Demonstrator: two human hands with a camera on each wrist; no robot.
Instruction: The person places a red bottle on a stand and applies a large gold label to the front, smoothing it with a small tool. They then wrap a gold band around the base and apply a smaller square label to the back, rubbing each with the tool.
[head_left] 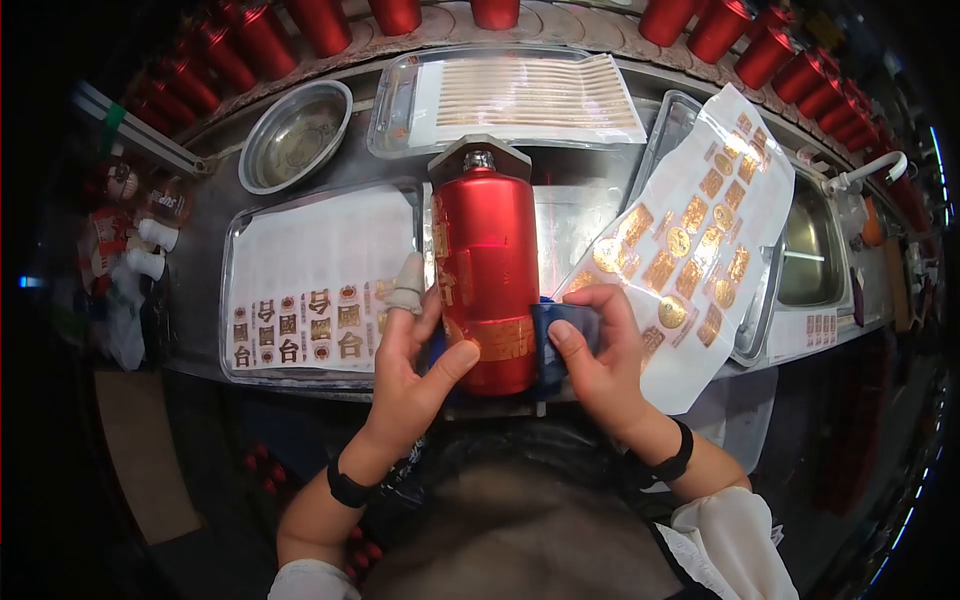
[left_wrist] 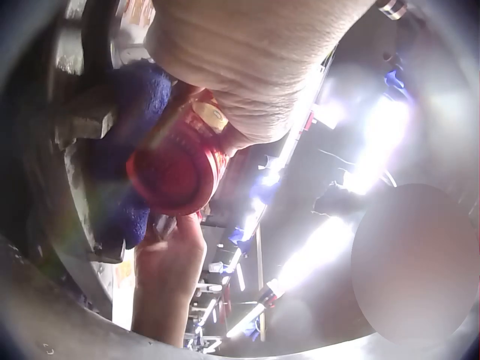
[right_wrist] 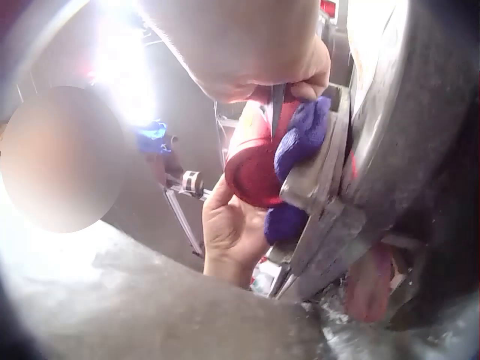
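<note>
A shiny red bottle (head_left: pixel 490 250) lies on a stand with blue padding (right_wrist: pixel 300 142), its neck pointing away and its base toward me. Gold character decals (head_left: pixel 500 342) mark its lower front and left side. My left hand (head_left: pixel 405 375) is at the bottle's left side, the straight thumb pressing beside the lower decal. A whitish finger cot (head_left: pixel 407 285) covers one raised, straight finger. On the other side, my right hand (head_left: pixel 605 365) pinches a flat dark-blue piece, like a scraper (head_left: pixel 548 340), between thumb and fingers, right against the bottle's edge.
Left, a tray (head_left: pixel 228 300) holds a sheet of dark-gold characters. A metal bowl (head_left: pixel 290 140) and a tray with a striped sheet (head_left: pixel 530 100) stand behind. A gold decal sheet (head_left: pixel 690 240) lies at right, near a sink (head_left: pixel 810 250). Several red bottles (head_left: pixel 320 25) line the back.
</note>
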